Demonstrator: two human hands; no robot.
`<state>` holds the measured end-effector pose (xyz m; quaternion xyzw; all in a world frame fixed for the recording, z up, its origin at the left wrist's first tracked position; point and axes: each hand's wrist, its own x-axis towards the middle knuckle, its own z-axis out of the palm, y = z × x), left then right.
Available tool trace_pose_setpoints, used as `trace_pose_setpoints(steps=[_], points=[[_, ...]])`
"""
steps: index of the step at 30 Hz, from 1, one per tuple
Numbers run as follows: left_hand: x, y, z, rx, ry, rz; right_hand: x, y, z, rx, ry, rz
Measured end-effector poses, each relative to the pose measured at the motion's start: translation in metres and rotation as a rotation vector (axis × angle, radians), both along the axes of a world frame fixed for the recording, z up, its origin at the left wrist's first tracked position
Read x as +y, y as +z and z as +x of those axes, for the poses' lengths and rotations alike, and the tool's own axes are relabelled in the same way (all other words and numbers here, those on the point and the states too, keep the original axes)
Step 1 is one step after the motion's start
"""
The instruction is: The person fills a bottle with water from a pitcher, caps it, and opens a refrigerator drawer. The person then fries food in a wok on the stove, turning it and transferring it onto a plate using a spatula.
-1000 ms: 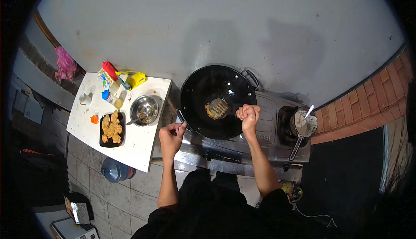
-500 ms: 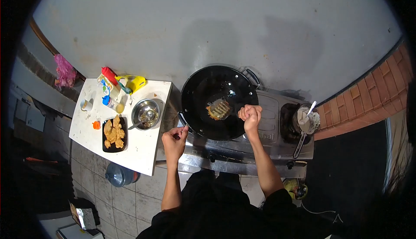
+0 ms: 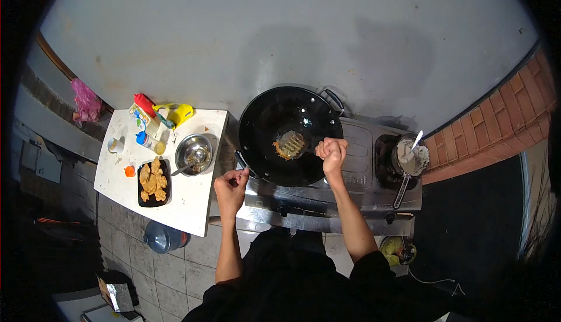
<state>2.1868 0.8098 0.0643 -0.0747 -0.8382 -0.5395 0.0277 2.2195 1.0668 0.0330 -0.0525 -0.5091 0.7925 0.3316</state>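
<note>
Since the earlier frame, the view shifts slightly; your hands, the wok [image 3: 266, 115] and the spatula [image 3: 291, 144] keep nearly the same arrangement. Spatula: inside the wok, long axis nearly crosswise, head pointing left from your right hand [image 3: 332, 153]. Head broad, slotted, yellowish-metallic, against browned food [image 3: 280, 152]. Your right fingers clench its handle. Your left hand [image 3: 230, 189] curls beside the wok's near-left handle [image 3: 240, 159]; contact cannot be told.

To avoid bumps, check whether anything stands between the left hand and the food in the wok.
Yes: the wok's near-left rim lies between the left hand and the food. The spatula, in the right hand, partly covers the food.
</note>
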Motion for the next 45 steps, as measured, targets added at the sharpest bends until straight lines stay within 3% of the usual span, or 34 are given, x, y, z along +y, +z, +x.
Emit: trace_pose_setpoints(steps=[9, 14, 17, 21, 27, 32, 38, 45], points=[[0.0, -0.002, 0.0, 0.015, 0.004, 0.016, 0.0, 0.002, -0.002, 0.022, -0.02, -0.037], [0.002, 0.003, 0.002, 0.031, 0.034, -0.049, -0.003, 0.008, -0.003, -0.024, -0.028, 0.163], [0.003, 0.012, 0.005, -0.014, 0.05, -0.12, -0.002, 0.02, -0.013, -0.021, -0.037, -0.007], [0.003, 0.005, 0.007, -0.019, 0.099, -0.117, 0.011, 0.019, -0.019, -0.043, 0.07, 0.149], [0.003, -0.002, 0.012, -0.002, 0.155, -0.137, 0.019, 0.03, -0.018, 0.022, 0.062, 0.039], [0.007, -0.001, 0.017, 0.04, 0.151, -0.114, 0.024, 0.044, 0.001, 0.025, 0.109, 0.106], [0.008, 0.0, 0.019, 0.055, 0.146, -0.103, 0.024, 0.034, 0.004, 0.014, 0.149, 0.037], [0.009, 0.004, 0.023, 0.063, 0.162, -0.098, 0.016, 0.023, -0.002, -0.038, 0.058, 0.164]])
